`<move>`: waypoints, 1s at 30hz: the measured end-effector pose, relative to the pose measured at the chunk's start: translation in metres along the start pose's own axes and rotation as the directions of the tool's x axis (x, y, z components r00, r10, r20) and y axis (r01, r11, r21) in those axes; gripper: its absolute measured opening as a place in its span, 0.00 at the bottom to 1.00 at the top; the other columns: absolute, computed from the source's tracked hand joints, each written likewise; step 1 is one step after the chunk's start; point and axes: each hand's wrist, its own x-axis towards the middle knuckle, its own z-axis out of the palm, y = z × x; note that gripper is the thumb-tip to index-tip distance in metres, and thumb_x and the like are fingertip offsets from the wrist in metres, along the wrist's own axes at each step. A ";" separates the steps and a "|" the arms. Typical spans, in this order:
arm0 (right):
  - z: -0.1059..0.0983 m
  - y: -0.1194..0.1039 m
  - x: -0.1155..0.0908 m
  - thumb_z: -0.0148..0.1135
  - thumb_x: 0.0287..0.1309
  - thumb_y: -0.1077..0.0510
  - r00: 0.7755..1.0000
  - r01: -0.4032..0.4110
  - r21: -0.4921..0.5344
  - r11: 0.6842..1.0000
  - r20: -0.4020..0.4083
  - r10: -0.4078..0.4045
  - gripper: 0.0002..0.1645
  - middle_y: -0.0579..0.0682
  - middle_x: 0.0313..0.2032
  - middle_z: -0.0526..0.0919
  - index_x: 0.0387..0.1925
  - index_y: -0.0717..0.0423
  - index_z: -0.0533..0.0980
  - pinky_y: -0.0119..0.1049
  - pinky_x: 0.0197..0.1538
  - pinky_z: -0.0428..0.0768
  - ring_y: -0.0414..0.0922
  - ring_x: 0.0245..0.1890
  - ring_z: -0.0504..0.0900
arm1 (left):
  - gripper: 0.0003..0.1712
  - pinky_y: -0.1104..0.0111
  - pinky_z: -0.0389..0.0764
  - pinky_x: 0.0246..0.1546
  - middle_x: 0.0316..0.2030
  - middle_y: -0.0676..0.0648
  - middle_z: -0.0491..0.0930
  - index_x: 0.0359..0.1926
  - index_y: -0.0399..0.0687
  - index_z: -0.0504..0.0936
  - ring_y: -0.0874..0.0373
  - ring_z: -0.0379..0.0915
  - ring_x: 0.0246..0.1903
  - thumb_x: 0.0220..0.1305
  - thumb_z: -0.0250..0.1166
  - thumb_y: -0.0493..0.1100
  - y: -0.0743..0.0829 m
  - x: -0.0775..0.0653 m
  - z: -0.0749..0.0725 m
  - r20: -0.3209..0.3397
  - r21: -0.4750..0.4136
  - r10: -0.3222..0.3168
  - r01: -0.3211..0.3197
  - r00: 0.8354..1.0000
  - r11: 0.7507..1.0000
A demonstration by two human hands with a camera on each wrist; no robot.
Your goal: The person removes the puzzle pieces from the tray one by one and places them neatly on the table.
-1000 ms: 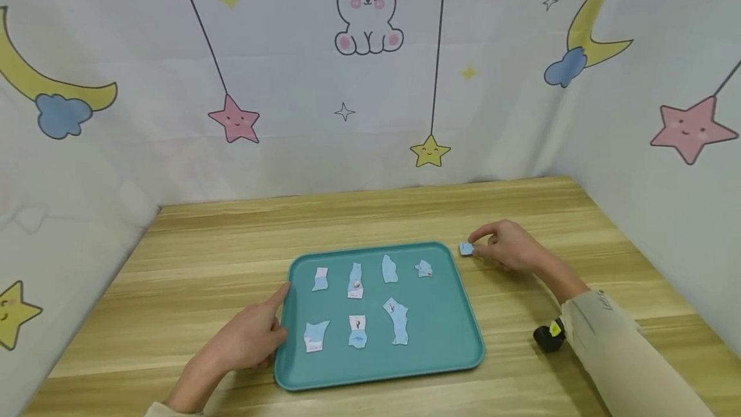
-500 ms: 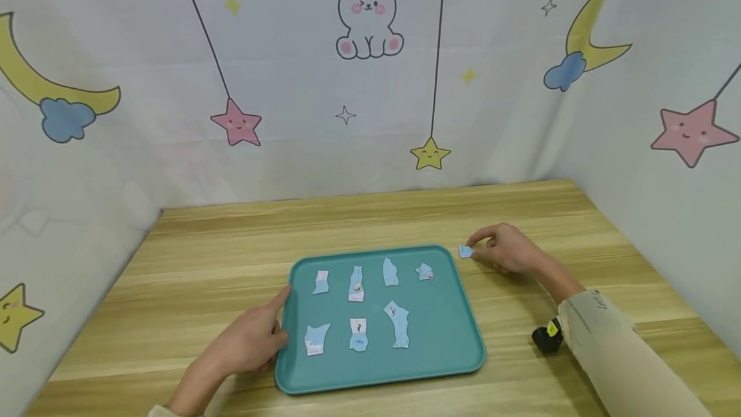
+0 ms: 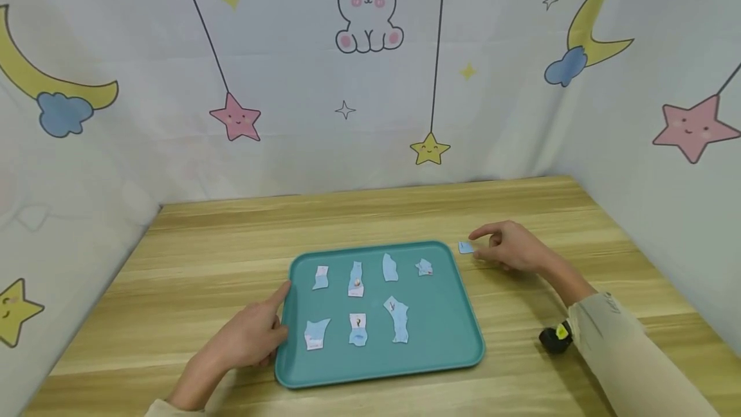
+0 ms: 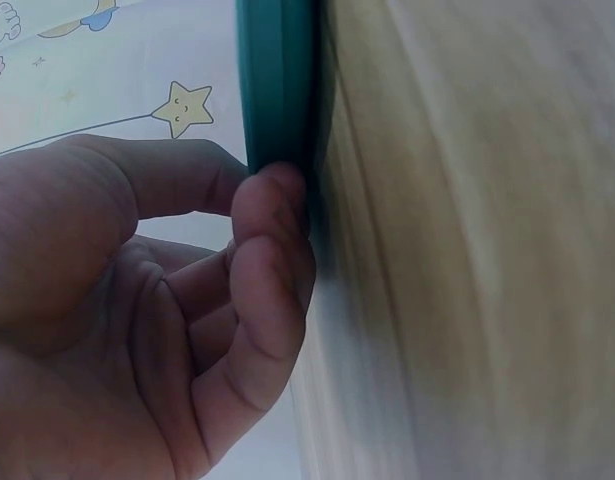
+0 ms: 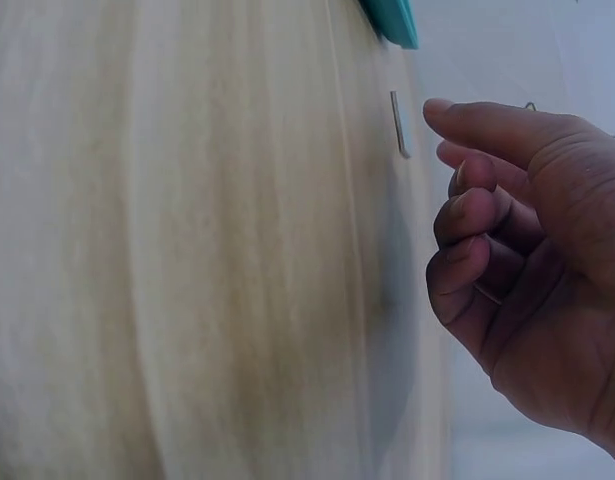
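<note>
Pale blue paper: the loose scrap (image 3: 466, 248) is lying on the table (image 3: 231, 230), just outside the far right corner of the tray (image 3: 446, 333). My right hand (image 3: 512, 246) is hovering just to its right, thumb and index parted and pinching nothing; the right wrist view is showing a gap between fingertips and paper. The other fingers are curling loosely toward the palm. My left hand (image 3: 249, 335) is bracing the tray's left rim, straight index and thumb touching it; whether the tucked fingers are bearing on it too, I cannot tell.

Technique: I am judging that fingertips working low and level at the scrap's right edge are doing better than a pinch from above. Light pressure is probably serving best; hard pressing is risking a crease or a slide against the tray. Even pressure on the left is likely guarding against turning the tray.

Inside the tray, four far-row pieces (image 3: 390, 268) and three near-row pieces (image 3: 396, 319) are lying apart from one another. Farther right, a black object (image 3: 556, 338) is showing beside my sleeve (image 3: 625, 340). Beyond the table's far edge, a printed white cloth (image 3: 492, 134) is hanging.
</note>
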 end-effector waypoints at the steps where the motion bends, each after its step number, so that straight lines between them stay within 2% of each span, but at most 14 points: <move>1: 0.000 -0.001 -0.001 0.71 0.65 0.55 1.000 -0.001 -0.005 1.000 -0.003 0.001 0.27 0.43 0.16 0.69 0.63 0.62 0.80 0.36 0.22 0.72 0.40 0.15 0.68 | 0.47 0.67 0.70 0.17 0.16 0.48 0.76 0.82 0.30 0.49 0.56 0.72 0.12 0.67 0.59 0.32 0.000 0.000 0.000 -0.001 -0.001 0.007 -0.007 1.000 1.000; 9: 0.004 -0.010 -0.010 0.72 0.65 0.52 0.999 0.030 -0.009 1.000 -0.019 -0.030 0.28 0.45 0.19 0.73 0.62 0.62 0.81 0.34 0.22 0.70 0.40 0.16 0.69 | 0.47 0.67 0.70 0.16 0.16 0.49 0.76 0.82 0.30 0.48 0.56 0.72 0.12 0.67 0.59 0.32 -0.001 0.001 0.000 0.000 -0.011 0.018 -0.018 1.000 1.000; 16: 0.007 -0.018 -0.014 0.73 0.64 0.52 0.998 0.049 -0.057 0.997 -0.037 -0.051 0.27 0.45 0.18 0.74 0.60 0.61 0.82 0.33 0.23 0.69 0.40 0.17 0.69 | 0.47 0.67 0.70 0.16 0.15 0.49 0.76 0.82 0.29 0.48 0.57 0.71 0.11 0.67 0.58 0.31 0.000 0.000 -0.001 0.009 -0.009 0.022 -0.022 1.000 1.000; 21: 0.011 -0.026 -0.015 0.73 0.64 0.52 0.996 0.065 -0.080 0.995 -0.054 -0.069 0.27 0.45 0.21 0.76 0.60 0.61 0.83 0.33 0.25 0.70 0.41 0.20 0.71 | 0.47 0.67 0.70 0.16 0.15 0.49 0.76 0.82 0.29 0.48 0.57 0.72 0.12 0.67 0.58 0.32 0.000 0.000 -0.001 0.008 -0.009 0.022 -0.022 1.000 1.000; 26: 0.018 -0.035 -0.018 0.73 0.64 0.54 0.996 0.075 -0.072 0.995 -0.048 -0.079 0.26 0.46 0.24 0.78 0.59 0.63 0.82 0.32 0.28 0.72 0.42 0.24 0.73 | 0.47 0.67 0.70 0.15 0.15 0.49 0.76 0.82 0.29 0.48 0.57 0.71 0.11 0.67 0.58 0.32 -0.001 0.000 -0.001 0.008 -0.010 0.027 -0.027 1.000 1.000; 30: 0.026 -0.041 -0.021 0.74 0.63 0.55 0.995 0.095 -0.069 0.993 -0.034 -0.097 0.26 0.45 0.24 0.78 0.60 0.63 0.82 0.32 0.28 0.73 0.41 0.24 0.73 | 0.47 0.67 0.69 0.15 0.14 0.49 0.75 0.83 0.29 0.48 0.57 0.71 0.11 0.66 0.57 0.32 -0.001 0.000 0.000 0.006 -0.003 0.016 -0.016 1.000 1.000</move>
